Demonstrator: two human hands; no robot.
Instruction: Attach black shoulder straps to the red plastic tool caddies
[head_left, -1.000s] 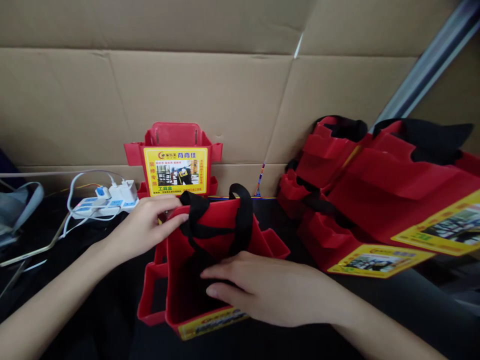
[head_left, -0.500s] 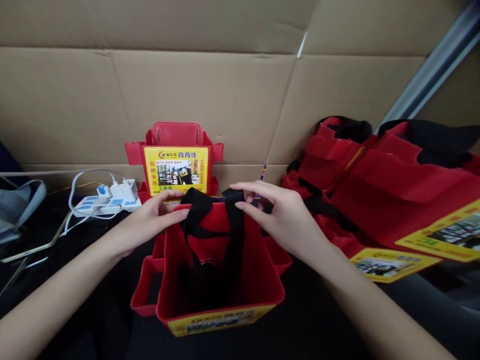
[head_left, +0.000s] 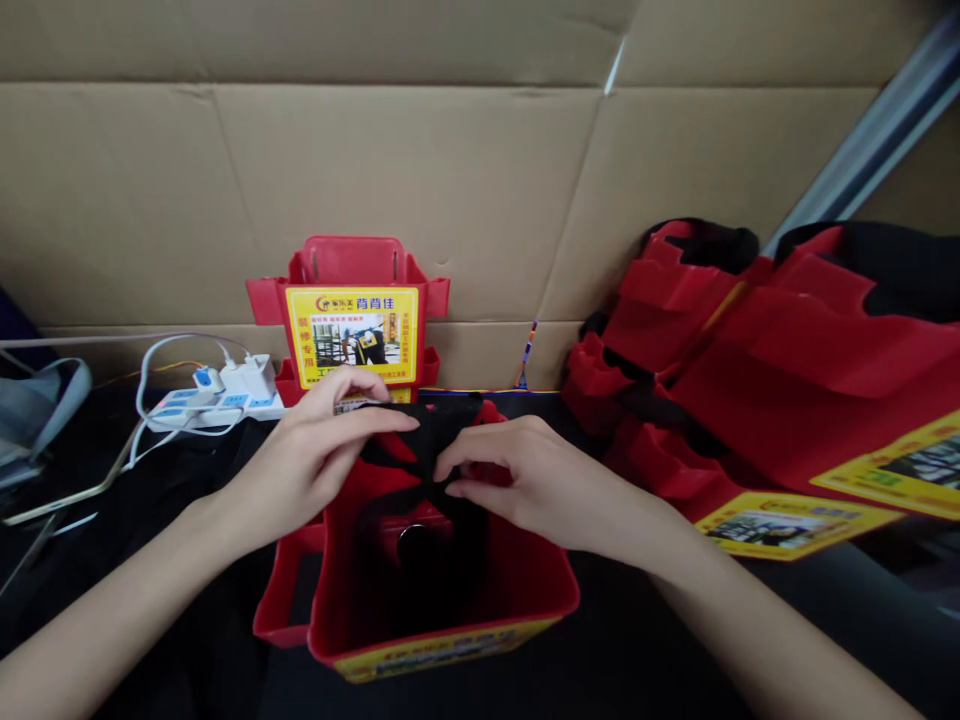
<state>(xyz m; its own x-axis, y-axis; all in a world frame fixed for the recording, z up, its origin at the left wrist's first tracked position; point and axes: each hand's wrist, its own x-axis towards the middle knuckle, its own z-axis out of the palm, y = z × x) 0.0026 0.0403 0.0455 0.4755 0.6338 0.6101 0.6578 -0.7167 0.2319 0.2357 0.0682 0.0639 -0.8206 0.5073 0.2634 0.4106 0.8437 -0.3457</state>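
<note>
A red plastic tool box (head_left: pixel 517 570) with a yellow label on its front stands before me, its mouth facing up. A black webbing strap (head_left: pixel 442 425) is looped at its back wall, and part of it hangs down inside. My left hand (head_left: pixel 319 430) is closed on the strap at the left, thumb and fingers pinching it. From the right, my right hand (head_left: pixel 517 465) pinches the strap over the box's opening. The dark inside of the box hides the lower end of the strap.
Another red tool box (head_left: pixel 356 265) stands behind, against the cardboard wall (head_left: pixel 405 190). Several more red boxes (head_left: pixel 750 400) with black straps are stacked at the right. A white power strip (head_left: pixel 255 402) with plugged-in chargers and cables lies at the left on the black surface.
My right hand has moved left and down, bringing its part of the strap across the opening. My left hand has shifted slightly right, and the two strap lengths are now gathered together.
</note>
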